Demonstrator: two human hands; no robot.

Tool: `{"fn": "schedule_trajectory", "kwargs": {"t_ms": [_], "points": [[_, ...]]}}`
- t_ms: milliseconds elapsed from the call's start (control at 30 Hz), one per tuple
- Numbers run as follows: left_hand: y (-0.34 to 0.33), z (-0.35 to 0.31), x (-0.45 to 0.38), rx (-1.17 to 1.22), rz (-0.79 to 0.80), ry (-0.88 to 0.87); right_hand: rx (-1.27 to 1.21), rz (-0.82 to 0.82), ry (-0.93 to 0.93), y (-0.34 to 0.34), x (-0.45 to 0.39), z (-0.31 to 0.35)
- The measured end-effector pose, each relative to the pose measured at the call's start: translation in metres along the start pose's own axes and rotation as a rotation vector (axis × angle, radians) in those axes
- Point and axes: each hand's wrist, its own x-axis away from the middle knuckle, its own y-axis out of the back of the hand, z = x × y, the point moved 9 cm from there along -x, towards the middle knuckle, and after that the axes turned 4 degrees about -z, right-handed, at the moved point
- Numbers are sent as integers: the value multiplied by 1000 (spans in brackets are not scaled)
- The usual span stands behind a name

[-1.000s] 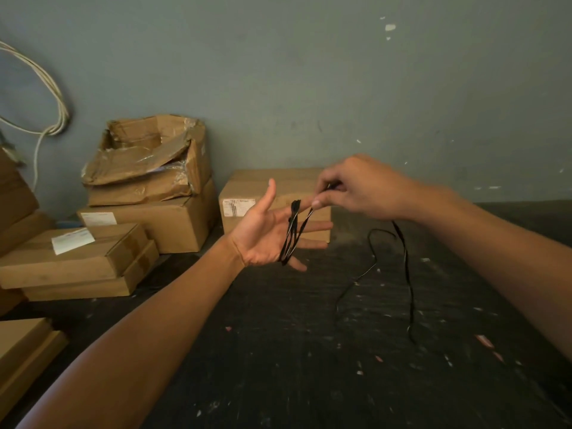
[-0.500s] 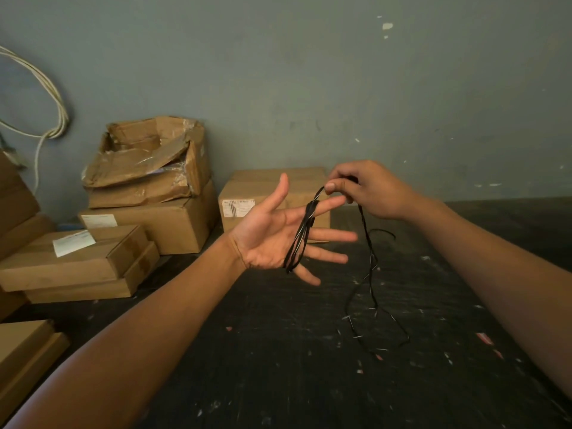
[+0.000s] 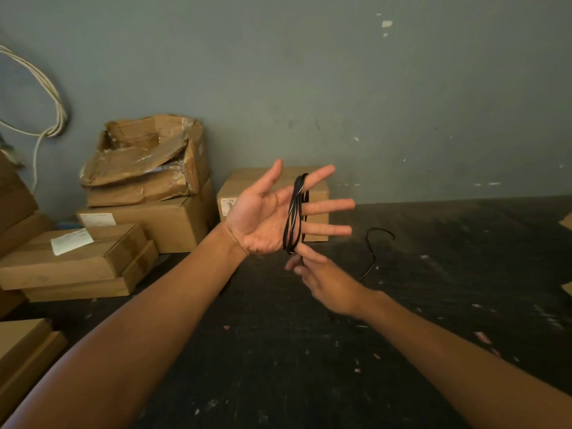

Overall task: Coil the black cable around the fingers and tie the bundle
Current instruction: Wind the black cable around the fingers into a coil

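My left hand [image 3: 263,218] is held up palm toward me, fingers spread and pointing right. The black cable [image 3: 295,213] is wound in several loops around the base of its four fingers, from forefinger to little finger. My right hand [image 3: 328,284] sits just below the left hand's little finger, blurred, with its fingertips pinching the cable where it leaves the coil. The loose tail of the black cable [image 3: 376,239] arcs over the dark floor to the right and passes behind my right hand.
Cardboard boxes [image 3: 148,193] are stacked along the grey wall at the left, one box [image 3: 315,193] directly behind my left hand. A white rope [image 3: 51,119] hangs on the wall at far left. The dark floor [image 3: 309,366] is strewn with small scraps.
My right hand has swung from above the left forefinger down to below the little finger, carrying the cable around. The left hand lifted a little and the loose tail on the floor got shorter.
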Motion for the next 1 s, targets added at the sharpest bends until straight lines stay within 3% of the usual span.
{"fn": "schedule_trajectory", "kwargs": {"t_ms": [333,700,1000], "points": [[45,-18,16,63,-186,-148,90,93,32,-9,2,56],[83,1,37,173,-405,-137,205,188,156,27,-1,98],[88,22,43,63,-458,-37,269,15,125,116,-29,121]]}}
